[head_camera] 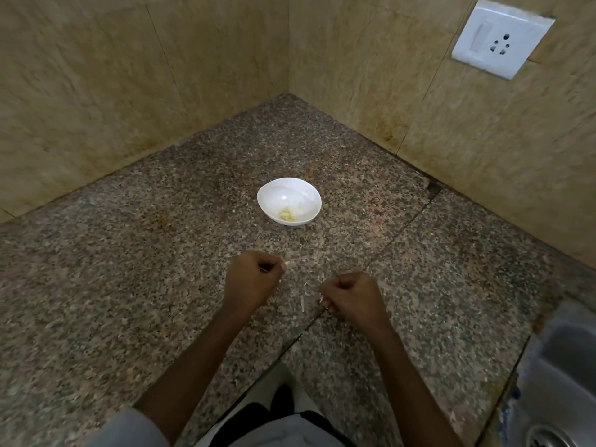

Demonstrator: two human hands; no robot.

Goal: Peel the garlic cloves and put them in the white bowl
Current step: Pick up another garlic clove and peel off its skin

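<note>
The single head-worn camera looks forward and steeply down onto a granite counter (pixel 129 285), facing its corner.

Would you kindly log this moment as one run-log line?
phase: peeling | left hand: pinches garlic clove | right hand: pinches skin scrap | white bowl: holds peeled cloves | countertop: loose skins

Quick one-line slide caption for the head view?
The left hand and right hand pinch garlic pieces before white bowl holding peeled cloves.

Both bare forearms reach in from the near edge. Left hand (pixel 253 279) is curled, fingertips pinching a garlic clove (pixel 287 263). Right hand (pixel 353 296), slightly nearer, is curled and pinches a peel scrap (pixel 321 299). The hands are apart.
</note>
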